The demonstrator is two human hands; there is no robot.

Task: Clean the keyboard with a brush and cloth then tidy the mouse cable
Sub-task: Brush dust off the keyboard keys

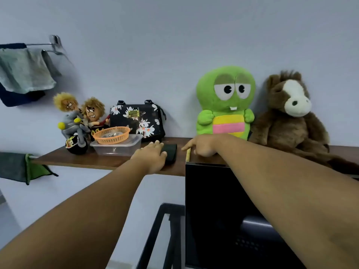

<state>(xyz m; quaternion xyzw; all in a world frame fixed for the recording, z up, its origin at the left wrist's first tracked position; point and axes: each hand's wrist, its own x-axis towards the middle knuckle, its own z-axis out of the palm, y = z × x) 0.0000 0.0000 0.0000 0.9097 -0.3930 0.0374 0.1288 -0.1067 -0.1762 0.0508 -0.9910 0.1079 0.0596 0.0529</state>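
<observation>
Both my arms reach up to a brown wooden shelf (101,162). My left hand (153,156) lies flat on a folded dark cloth (171,153), fingers spread over its left part. My right hand (202,145) rests on the shelf to the right of the cloth, fingers curled over a pale wooden brush handle (188,155) whose near end sticks out below the hand. The brush's bristles are hidden. Neither the keyboard nor the mouse is in view.
A black monitor (223,210) stands below the shelf under my right arm. On the shelf: an orange basket (111,135) on a clear plastic box (116,147), a floral handbag (138,119), two dolls (77,117), a green plush (225,101), a brown plush horse (287,117). Towels (25,72) hang left.
</observation>
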